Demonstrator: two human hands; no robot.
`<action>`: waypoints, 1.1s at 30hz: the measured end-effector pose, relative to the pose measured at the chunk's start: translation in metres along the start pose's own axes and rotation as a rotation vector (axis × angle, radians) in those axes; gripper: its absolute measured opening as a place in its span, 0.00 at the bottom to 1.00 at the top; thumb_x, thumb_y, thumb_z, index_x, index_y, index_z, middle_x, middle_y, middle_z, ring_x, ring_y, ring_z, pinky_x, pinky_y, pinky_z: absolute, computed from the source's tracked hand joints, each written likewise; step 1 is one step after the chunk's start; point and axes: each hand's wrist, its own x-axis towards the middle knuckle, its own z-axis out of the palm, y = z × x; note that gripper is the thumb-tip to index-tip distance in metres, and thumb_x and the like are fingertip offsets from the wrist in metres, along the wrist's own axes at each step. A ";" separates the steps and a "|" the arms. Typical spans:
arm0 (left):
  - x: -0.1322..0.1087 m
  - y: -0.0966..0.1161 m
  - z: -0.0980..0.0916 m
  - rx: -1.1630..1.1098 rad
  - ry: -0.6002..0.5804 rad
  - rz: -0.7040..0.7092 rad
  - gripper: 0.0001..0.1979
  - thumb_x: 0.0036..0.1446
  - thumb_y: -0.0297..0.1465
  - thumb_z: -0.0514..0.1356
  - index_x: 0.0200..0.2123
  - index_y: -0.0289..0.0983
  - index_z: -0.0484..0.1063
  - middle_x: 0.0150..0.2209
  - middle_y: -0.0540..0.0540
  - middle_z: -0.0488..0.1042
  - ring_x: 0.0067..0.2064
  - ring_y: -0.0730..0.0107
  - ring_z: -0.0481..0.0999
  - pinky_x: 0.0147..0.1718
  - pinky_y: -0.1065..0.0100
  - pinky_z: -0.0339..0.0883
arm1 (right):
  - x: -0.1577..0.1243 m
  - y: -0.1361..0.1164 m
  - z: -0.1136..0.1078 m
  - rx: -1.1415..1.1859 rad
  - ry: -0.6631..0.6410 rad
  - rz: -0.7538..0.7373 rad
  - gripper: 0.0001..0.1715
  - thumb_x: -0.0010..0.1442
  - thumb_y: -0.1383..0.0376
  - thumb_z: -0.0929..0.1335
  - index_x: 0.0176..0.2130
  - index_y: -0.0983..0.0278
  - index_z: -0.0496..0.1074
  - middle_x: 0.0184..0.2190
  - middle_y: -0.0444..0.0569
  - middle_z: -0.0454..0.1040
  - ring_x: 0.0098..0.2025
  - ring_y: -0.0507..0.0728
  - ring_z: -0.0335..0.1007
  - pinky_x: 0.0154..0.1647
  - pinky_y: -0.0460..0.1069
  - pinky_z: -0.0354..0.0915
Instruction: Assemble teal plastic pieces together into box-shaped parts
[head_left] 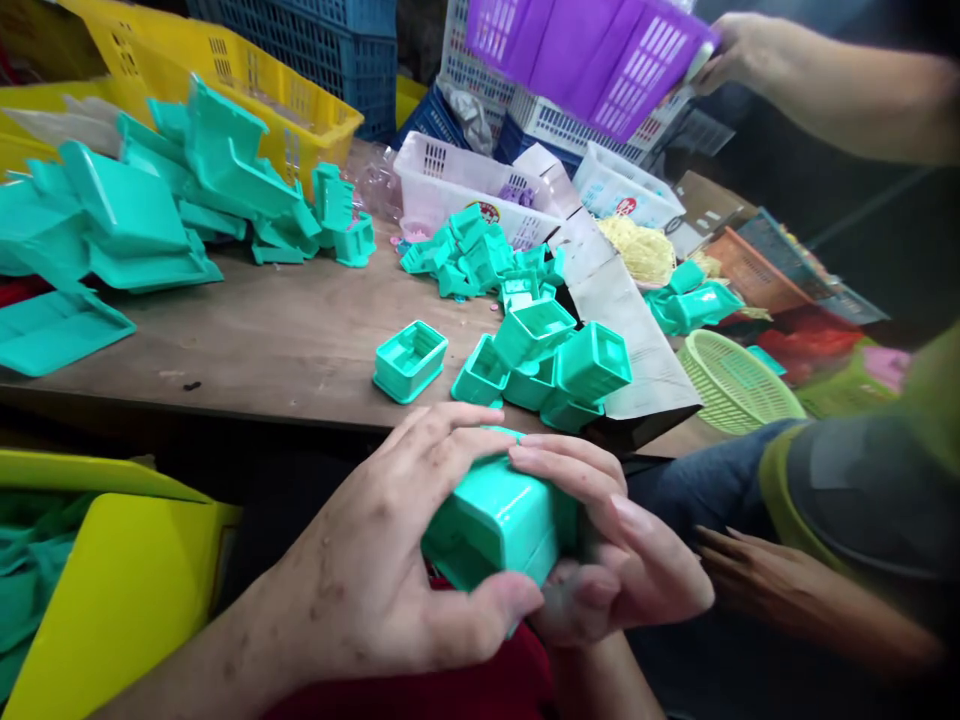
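Both forearms are seen bare, with no sleeves, gloves, rings or watch worn. The left hand and right hand are uncovered, with short, unpainted nails. Red clothing is glimpsed beneath the wrists.

Even, soft daylight-like light, moderately bright; no hard shadows, dark gap under the surface edge. Mild sheen on teal plastic parts. Strong wide-angle stretch and smear at edges; right side and co-worker's arm blurred, centre fairly sharp.
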 end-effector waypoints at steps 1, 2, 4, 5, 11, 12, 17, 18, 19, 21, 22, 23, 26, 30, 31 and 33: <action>0.000 0.002 -0.001 -0.010 -0.021 -0.037 0.32 0.66 0.42 0.75 0.69 0.43 0.75 0.72 0.39 0.81 0.74 0.46 0.81 0.74 0.48 0.78 | -0.001 -0.001 -0.002 -0.022 -0.004 0.025 0.24 0.85 0.55 0.65 0.73 0.50 0.73 0.50 0.50 0.93 0.45 0.67 0.92 0.42 0.69 0.88; 0.000 0.002 -0.003 -0.017 -0.037 -0.054 0.29 0.66 0.38 0.74 0.68 0.43 0.76 0.71 0.40 0.82 0.73 0.48 0.82 0.74 0.49 0.79 | -0.003 -0.003 -0.002 -0.039 -0.002 0.068 0.22 0.85 0.53 0.64 0.72 0.47 0.73 0.50 0.48 0.93 0.44 0.67 0.92 0.42 0.70 0.87; 0.000 0.002 -0.003 -0.020 -0.038 -0.028 0.29 0.66 0.35 0.71 0.69 0.42 0.76 0.72 0.40 0.83 0.72 0.49 0.83 0.74 0.50 0.79 | -0.006 -0.010 0.000 -0.064 0.034 0.176 0.18 0.86 0.52 0.63 0.68 0.42 0.74 0.48 0.45 0.93 0.44 0.69 0.92 0.43 0.73 0.87; -0.001 0.000 -0.003 -0.018 -0.034 -0.003 0.29 0.67 0.35 0.71 0.70 0.42 0.75 0.72 0.40 0.82 0.73 0.48 0.83 0.75 0.50 0.79 | -0.008 -0.014 0.003 -0.073 0.072 0.222 0.17 0.86 0.51 0.63 0.66 0.41 0.75 0.48 0.45 0.93 0.44 0.70 0.92 0.43 0.74 0.86; -0.004 -0.006 -0.004 -0.038 -0.067 0.055 0.31 0.73 0.40 0.70 0.75 0.43 0.71 0.74 0.37 0.80 0.75 0.45 0.80 0.77 0.45 0.77 | -0.002 -0.026 0.011 -0.008 0.128 0.250 0.22 0.84 0.53 0.65 0.69 0.43 0.80 0.49 0.45 0.92 0.47 0.70 0.89 0.48 0.73 0.83; -0.004 -0.006 -0.005 -0.039 -0.090 0.044 0.34 0.73 0.44 0.72 0.76 0.43 0.69 0.75 0.37 0.79 0.76 0.45 0.79 0.77 0.45 0.77 | 0.001 -0.026 0.009 0.033 0.118 0.276 0.23 0.84 0.53 0.65 0.68 0.45 0.81 0.49 0.46 0.92 0.47 0.69 0.88 0.50 0.72 0.82; -0.012 -0.010 -0.006 0.035 -0.096 0.070 0.67 0.57 0.52 0.85 0.86 0.42 0.52 0.83 0.29 0.65 0.84 0.36 0.68 0.82 0.38 0.70 | 0.010 -0.017 -0.001 0.214 0.109 0.621 0.43 0.85 0.39 0.56 0.53 0.54 0.92 0.46 0.52 0.88 0.51 0.68 0.81 0.57 0.66 0.75; -0.014 -0.012 -0.004 0.046 -0.065 0.074 0.65 0.59 0.47 0.85 0.86 0.42 0.52 0.83 0.30 0.67 0.84 0.37 0.68 0.84 0.38 0.67 | 0.010 -0.015 -0.002 0.242 0.144 0.682 0.47 0.84 0.37 0.53 0.50 0.55 0.93 0.45 0.52 0.88 0.51 0.67 0.81 0.57 0.65 0.74; -0.016 -0.014 -0.002 0.049 -0.023 0.084 0.60 0.61 0.43 0.83 0.86 0.42 0.54 0.81 0.31 0.70 0.83 0.40 0.71 0.85 0.39 0.65 | 0.011 -0.013 -0.003 0.273 0.183 0.725 0.50 0.84 0.36 0.51 0.48 0.55 0.93 0.44 0.53 0.88 0.50 0.67 0.81 0.56 0.64 0.74; -0.016 -0.016 0.004 0.047 0.061 0.115 0.47 0.67 0.37 0.79 0.81 0.40 0.62 0.74 0.34 0.79 0.77 0.46 0.80 0.86 0.42 0.64 | 0.011 -0.011 -0.003 0.330 0.203 0.751 0.51 0.84 0.36 0.51 0.47 0.55 0.92 0.41 0.52 0.88 0.49 0.67 0.82 0.56 0.64 0.76; -0.016 -0.017 0.006 0.052 0.097 0.135 0.42 0.68 0.37 0.78 0.78 0.39 0.66 0.70 0.35 0.83 0.73 0.49 0.84 0.85 0.44 0.66 | 0.011 -0.011 -0.003 0.341 0.190 0.744 0.50 0.83 0.36 0.51 0.47 0.54 0.92 0.42 0.52 0.88 0.49 0.68 0.83 0.56 0.65 0.76; -0.015 -0.017 0.007 0.070 0.122 0.154 0.38 0.69 0.37 0.77 0.75 0.38 0.69 0.67 0.36 0.85 0.70 0.51 0.87 0.84 0.47 0.68 | 0.011 -0.012 -0.003 0.330 0.168 0.732 0.50 0.83 0.36 0.51 0.49 0.55 0.92 0.45 0.53 0.88 0.51 0.69 0.84 0.58 0.66 0.76; -0.011 -0.014 0.006 0.178 0.134 0.201 0.36 0.65 0.38 0.79 0.70 0.37 0.73 0.62 0.39 0.89 0.63 0.54 0.91 0.81 0.52 0.74 | 0.012 -0.019 -0.006 0.232 0.090 0.685 0.52 0.79 0.32 0.51 0.56 0.55 0.90 0.56 0.56 0.87 0.60 0.74 0.82 0.68 0.72 0.72; -0.010 -0.012 0.005 0.236 0.114 0.212 0.37 0.62 0.38 0.79 0.71 0.39 0.73 0.61 0.39 0.90 0.62 0.50 0.92 0.76 0.49 0.80 | 0.016 -0.029 -0.004 0.274 0.134 0.708 0.48 0.77 0.32 0.55 0.58 0.57 0.88 0.50 0.56 0.87 0.54 0.74 0.83 0.63 0.72 0.75; -0.010 -0.013 0.006 0.223 0.118 0.203 0.39 0.62 0.41 0.80 0.72 0.41 0.73 0.62 0.39 0.89 0.61 0.48 0.92 0.73 0.48 0.83 | 0.018 -0.030 -0.002 0.295 0.160 0.732 0.48 0.76 0.32 0.55 0.57 0.58 0.88 0.49 0.56 0.86 0.52 0.73 0.84 0.59 0.70 0.76; -0.010 -0.013 0.010 0.182 0.150 0.206 0.44 0.60 0.51 0.81 0.73 0.42 0.73 0.61 0.37 0.90 0.60 0.44 0.92 0.67 0.47 0.87 | 0.023 -0.031 0.001 0.331 0.192 0.779 0.46 0.74 0.32 0.56 0.53 0.59 0.88 0.47 0.56 0.85 0.50 0.72 0.84 0.54 0.68 0.78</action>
